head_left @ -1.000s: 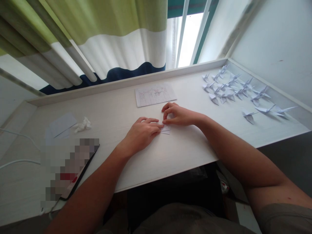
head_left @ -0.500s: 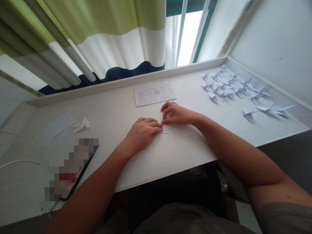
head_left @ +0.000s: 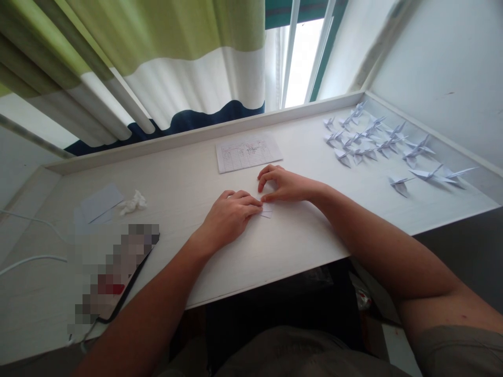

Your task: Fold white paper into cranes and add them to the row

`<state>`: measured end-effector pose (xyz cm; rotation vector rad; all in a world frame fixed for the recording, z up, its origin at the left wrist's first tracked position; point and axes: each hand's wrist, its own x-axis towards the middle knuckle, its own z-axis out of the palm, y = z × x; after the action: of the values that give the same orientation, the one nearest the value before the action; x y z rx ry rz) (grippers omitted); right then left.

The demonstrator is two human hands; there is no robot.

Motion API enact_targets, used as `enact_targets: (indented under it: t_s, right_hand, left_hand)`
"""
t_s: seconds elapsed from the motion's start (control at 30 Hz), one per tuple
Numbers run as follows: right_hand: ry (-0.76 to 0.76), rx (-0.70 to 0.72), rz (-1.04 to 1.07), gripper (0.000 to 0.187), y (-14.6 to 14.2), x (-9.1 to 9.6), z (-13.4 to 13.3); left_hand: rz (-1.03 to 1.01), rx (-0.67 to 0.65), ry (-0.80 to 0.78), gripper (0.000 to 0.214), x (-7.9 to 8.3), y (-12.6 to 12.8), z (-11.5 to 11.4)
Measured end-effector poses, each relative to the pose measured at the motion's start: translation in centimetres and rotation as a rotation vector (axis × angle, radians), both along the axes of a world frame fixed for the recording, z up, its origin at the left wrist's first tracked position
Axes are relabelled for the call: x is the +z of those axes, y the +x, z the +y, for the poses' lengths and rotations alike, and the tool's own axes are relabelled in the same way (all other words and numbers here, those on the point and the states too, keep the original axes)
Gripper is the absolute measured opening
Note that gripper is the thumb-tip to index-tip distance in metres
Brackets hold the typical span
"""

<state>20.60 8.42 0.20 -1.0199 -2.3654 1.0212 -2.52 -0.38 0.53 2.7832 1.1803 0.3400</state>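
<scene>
A small folded piece of white paper lies on the desk, mostly hidden under my fingers. My left hand rests palm down over its left side, with the fingertips holding it against the desktop. From the right, my right hand meets the left fingertips at the paper's far edge. Its thumb presses there, and its fingers curl above with a small gap to the thumb. Only the near corner of the paper shows, with fold lines on it.
Several white paper cranes stand at the desk's right. A printed sheet lies beyond my hands. To the left are loose paper sheets, a crumpled tissue, a blurred dark-edged device and white cables. A raised rim borders the back.
My right index finger has lifted slightly away from the thumb. Both hands stay at the same spot on the folded paper, and the view has shifted slightly.
</scene>
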Motion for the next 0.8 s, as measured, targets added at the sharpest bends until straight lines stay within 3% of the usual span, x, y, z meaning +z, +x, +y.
enact_targets:
  t_s: [0.13, 0.23, 0.4, 0.53, 0.8]
  right_hand:
    - [0.056, -0.241, 0.066, 0.006, -0.3, 0.2, 0.0]
    - [0.126, -0.356, -0.037, 0.011, -0.3, 0.4, 0.1]
    - [0.185, -0.143, -0.112, 0.011, -0.3, 0.1, -0.1]
    - [0.153, -0.134, -0.136, 0.020, -0.3, -0.3, -0.2]
    - [0.132, -0.107, -0.056, 0.009, -0.4, -0.1, 0.1]
  left_hand:
    - [0.062, 0.031, 0.066, 0.031, 0.4, 0.6, -0.7]
    - [0.120, 0.085, 0.092, 0.034, 0.4, 1.1, -1.3]
    - [0.126, 0.106, 0.037, 0.046, -0.2, 0.9, -1.3]
    - [0.130, 0.120, -0.015, 0.050, -0.5, 0.4, -1.1]
    - [0.135, 0.119, -0.015, 0.049, -0.5, 0.1, -1.0]
